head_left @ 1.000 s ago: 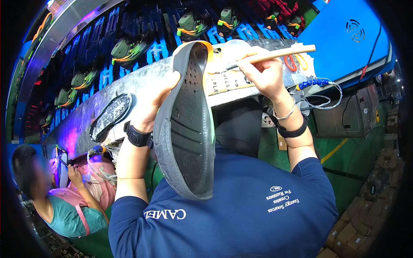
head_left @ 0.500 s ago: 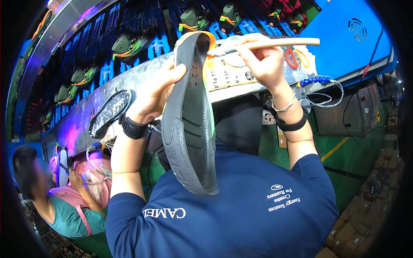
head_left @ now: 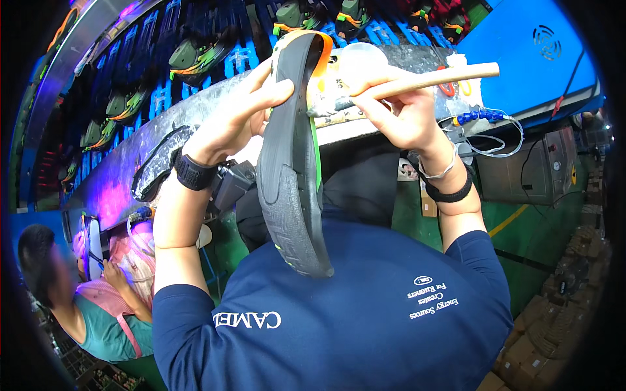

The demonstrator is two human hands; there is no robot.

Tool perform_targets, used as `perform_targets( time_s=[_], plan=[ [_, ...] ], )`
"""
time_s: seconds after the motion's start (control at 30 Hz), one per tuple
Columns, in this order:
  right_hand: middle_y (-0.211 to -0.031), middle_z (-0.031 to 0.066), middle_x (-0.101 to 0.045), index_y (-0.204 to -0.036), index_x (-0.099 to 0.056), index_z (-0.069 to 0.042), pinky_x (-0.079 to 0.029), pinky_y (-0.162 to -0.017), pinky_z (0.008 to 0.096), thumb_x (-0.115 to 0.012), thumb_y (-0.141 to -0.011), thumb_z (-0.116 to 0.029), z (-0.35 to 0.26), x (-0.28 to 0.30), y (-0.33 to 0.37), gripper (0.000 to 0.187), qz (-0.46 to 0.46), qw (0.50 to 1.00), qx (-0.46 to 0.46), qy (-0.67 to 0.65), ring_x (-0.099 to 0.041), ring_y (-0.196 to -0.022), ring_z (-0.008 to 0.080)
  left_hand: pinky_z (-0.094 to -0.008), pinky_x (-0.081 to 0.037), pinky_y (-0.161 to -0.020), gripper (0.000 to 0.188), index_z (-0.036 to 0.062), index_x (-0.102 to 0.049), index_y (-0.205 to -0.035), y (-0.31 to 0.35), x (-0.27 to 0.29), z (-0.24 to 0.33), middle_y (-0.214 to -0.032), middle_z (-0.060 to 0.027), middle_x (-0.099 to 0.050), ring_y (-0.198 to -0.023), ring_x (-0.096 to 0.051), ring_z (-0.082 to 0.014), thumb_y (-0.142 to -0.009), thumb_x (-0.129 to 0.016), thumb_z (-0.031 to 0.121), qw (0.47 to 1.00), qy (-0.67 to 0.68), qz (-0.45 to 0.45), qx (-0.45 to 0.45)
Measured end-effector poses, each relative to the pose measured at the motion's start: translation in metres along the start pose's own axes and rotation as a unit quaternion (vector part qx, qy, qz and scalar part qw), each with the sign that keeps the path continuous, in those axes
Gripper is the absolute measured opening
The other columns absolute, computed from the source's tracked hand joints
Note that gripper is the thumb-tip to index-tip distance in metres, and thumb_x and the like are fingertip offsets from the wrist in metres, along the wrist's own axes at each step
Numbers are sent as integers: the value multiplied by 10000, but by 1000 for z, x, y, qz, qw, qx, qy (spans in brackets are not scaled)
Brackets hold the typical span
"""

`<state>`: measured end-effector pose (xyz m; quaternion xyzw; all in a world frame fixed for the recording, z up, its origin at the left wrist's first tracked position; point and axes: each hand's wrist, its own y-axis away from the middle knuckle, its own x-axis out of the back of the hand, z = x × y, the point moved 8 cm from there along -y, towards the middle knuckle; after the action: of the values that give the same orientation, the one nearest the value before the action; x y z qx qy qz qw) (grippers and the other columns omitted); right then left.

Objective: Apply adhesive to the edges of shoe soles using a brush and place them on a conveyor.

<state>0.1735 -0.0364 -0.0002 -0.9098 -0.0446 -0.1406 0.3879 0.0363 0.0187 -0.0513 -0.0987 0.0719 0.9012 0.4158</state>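
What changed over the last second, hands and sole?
The left hand moved the black sole up the picture and turned it, so less of its inner face shows. The right hand, with the wooden-handled brush, shifted slightly right. Nothing taken or let go. Unchanged: both grips; the dark shoe-shaped piece on the bench.

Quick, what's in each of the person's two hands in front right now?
Left hand: closed, holding the black shoe sole.
Right hand: closed, holding the tan-handled tool.

White lettering [head_left: 246, 320] (upside down) crosses the navy shirt [head_left: 352, 280], a yellow sign [head_left: 573, 172] the cabinet [head_left: 515, 171].
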Motion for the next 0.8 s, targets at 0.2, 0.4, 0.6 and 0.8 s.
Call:
perform_targets(
  time_s=[0.2, 0.4, 0.6, 0.8],
  plan=[
    [-767, 31, -528, -735, -551, 17, -325, -455, 152, -556, -684, 5, 4, 7, -8, 53, -6, 1000, 26, 5, -448, -558, 30, -133, -337, -549, 705, 78, -242, -1282, -1, -2, 5, -1073, -11, -455, -806, -449, -20, -729, -582, 352, 999, -24, -2, -20],
    [-733, 24, -534, -733, -555, 4, -326, -447, 158, -535, -653, 26, 8, -1, -9, 86, -24, 999, 32, 19, -446, -564, 36, -135, -336, -540, 698, 59, -246, -1274, 0, 5, 5, -1043, -3, -462, -795, -447, -7, -732, -582, 340, 999, -53, -4, -12],
    [-672, 25, -547, -667, -569, -34, -352, -516, 243, -527, -584, -11, -7, -2, -1, 95, -7, 998, 43, 52, -461, -529, 127, -164, -409, -596, 667, 77, -251, -1271, -1, 0, 6, -1046, -11, -469, -843, -485, -34, -740, -577, 318, 999, -27, -13, -23],
    [-673, 29, -569, -643, -568, -22, -359, -473, 223, -534, -588, -29, -15, -13, 5, 65, -53, 998, 15, 19, -463, -509, 107, -196, -443, -668, 676, 90, -247, -1270, -1, 0, 7, -1089, -23, -460, -897, -496, -52, -735, -586, 327, 998, -43, -32, -12]
  ],
)
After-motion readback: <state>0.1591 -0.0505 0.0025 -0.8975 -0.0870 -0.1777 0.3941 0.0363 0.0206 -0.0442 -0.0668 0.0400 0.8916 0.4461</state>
